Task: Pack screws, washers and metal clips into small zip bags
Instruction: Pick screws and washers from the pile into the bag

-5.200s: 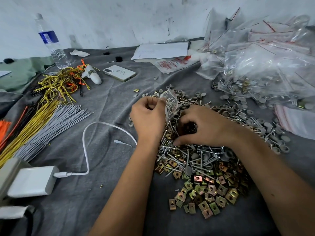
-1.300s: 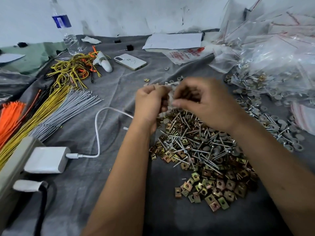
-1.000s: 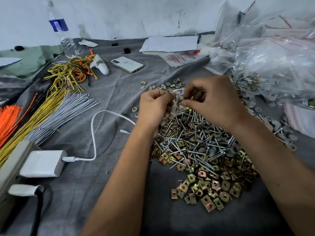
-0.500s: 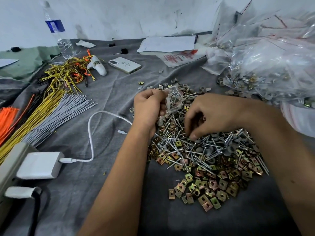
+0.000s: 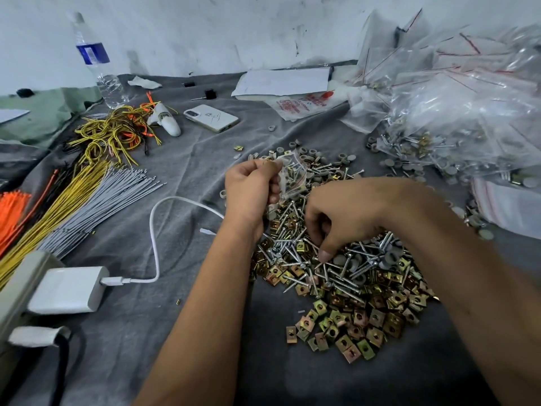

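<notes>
- A white wall (image 5: pixel 205 30) closes the far side, scuffed and marked with dark smudges.
- A wrinkled grey cloth (image 5: pixel 123 332) covers the work surface up to the foot of the wall.
- At the far left a pale green sheet (image 5: pixel 38 112) lies beside the grey cloth, against the wall.
- The light is soft and even, with only faint shadows on the cloth.

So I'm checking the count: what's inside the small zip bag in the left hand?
Through the clear small zip bag a few screws show. The left hand grips its near edge, covering that part; washers or clips inside can't be confirmed.
</notes>
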{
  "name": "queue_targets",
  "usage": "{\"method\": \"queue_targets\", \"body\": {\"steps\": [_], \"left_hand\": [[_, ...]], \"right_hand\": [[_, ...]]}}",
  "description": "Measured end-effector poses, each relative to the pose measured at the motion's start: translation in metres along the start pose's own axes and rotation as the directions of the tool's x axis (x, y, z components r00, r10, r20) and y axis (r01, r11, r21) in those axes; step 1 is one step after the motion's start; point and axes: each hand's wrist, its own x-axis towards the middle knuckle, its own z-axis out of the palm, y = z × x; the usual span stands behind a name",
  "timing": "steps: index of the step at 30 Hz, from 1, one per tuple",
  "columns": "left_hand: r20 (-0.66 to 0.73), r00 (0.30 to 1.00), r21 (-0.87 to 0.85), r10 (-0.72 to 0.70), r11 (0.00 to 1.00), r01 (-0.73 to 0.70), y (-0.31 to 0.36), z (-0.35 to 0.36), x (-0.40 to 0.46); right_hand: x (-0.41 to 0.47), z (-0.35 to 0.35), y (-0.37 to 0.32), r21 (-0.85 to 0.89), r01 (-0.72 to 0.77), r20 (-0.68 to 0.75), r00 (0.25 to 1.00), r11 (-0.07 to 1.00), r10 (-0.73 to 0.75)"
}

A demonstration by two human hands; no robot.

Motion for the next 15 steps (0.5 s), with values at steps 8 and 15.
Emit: {"method": "queue_targets", "body": {"steps": [8, 15], "left_hand": [[0.002, 1.000, -0.007, -0.010, 1.000, 0.010, 0.000, 0.000, 0.001], [0.003, 1.000, -0.009, -0.017, 1.000, 0.017, 0.002, 0.000, 0.000]], "right_hand": [[-0.002, 0.002, 0.016, -0.020, -0.015, -0.151, 0.988, 1.000, 0.012], [-0.010, -0.008, 0.025, 0.020, -0.013, -0.414, 0.910, 1.000, 0.020]]}}
